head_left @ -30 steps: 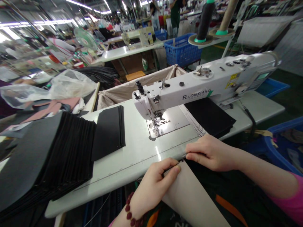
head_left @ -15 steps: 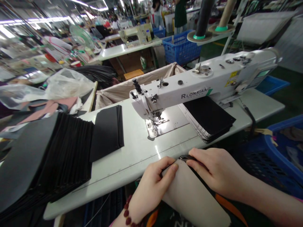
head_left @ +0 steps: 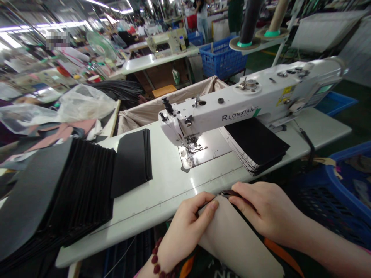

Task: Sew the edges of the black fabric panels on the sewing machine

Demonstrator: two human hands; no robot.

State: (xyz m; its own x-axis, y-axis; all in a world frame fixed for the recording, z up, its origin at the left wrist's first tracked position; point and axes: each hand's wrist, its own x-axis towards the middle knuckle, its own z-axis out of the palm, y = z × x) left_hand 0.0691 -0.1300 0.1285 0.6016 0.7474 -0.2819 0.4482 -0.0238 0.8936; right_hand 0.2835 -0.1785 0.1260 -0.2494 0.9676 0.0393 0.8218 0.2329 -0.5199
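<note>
A light beige panel with a dark edge (head_left: 234,235) is tilted over my lap, just off the front edge of the sewing table. My left hand (head_left: 193,220) pinches its upper left edge between thumb and fingers, a beaded bracelet on the wrist. At the upper right, close to the panel's corner, my right hand (head_left: 261,208) grips the dark edge with thumb and forefinger. What lies under the panel is hidden. Beyond my hands stands a white sewing machine (head_left: 214,110), its needle area bare of fabric.
Black panels lie in a tall stack (head_left: 81,189) and a smaller pile (head_left: 131,162) on the left. Another black pile (head_left: 256,143) sits under the machine arm. A blue basket (head_left: 327,200) stands at right, and a cloth-lined bin (head_left: 136,117) behind the table (head_left: 165,185).
Both hands keep their grip on the panel with almost no movement. The view shifts very slightly, and people in the background have moved.
</note>
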